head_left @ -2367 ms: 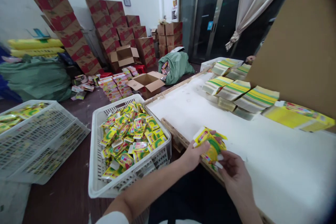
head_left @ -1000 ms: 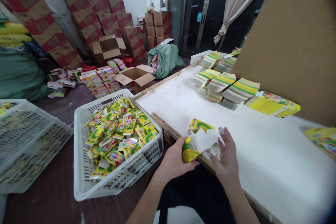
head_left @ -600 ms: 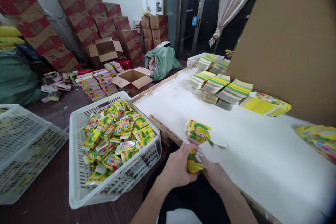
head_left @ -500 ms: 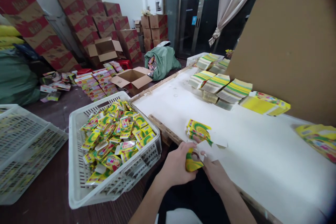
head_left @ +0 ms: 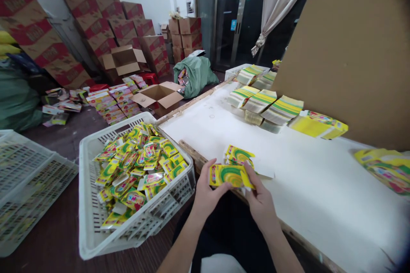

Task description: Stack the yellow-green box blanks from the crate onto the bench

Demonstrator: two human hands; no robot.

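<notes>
Between my hands is a small yellow and green printed carton (head_left: 229, 175), its patterned face turned up. My left hand (head_left: 206, 190) grips its left end between thumb and fingers. At the other end my right hand (head_left: 259, 192) pinches the flap side, where a bit of white shows. Just beyond, more flat yellow cartons (head_left: 238, 153) lie near the edge of the white table (head_left: 192, 126). To my left stands a white plastic basket (head_left: 86, 204) heaped with similar yellow cartons (head_left: 141, 162).
Stacks of flat cartons (head_left: 282, 108) line the table's far side against a large cardboard sheet (head_left: 339, 59). More flat cartons (head_left: 384, 170) lie at right. A second basket (head_left: 32, 187) is far left. Open boxes (head_left: 158, 94), a green sack (head_left: 198, 74) and stacked boxes (head_left: 96, 13) stand behind.
The carton has turned from showing its white inside to lying level with its printed face up. My hands have moved apart to its two ends.
</notes>
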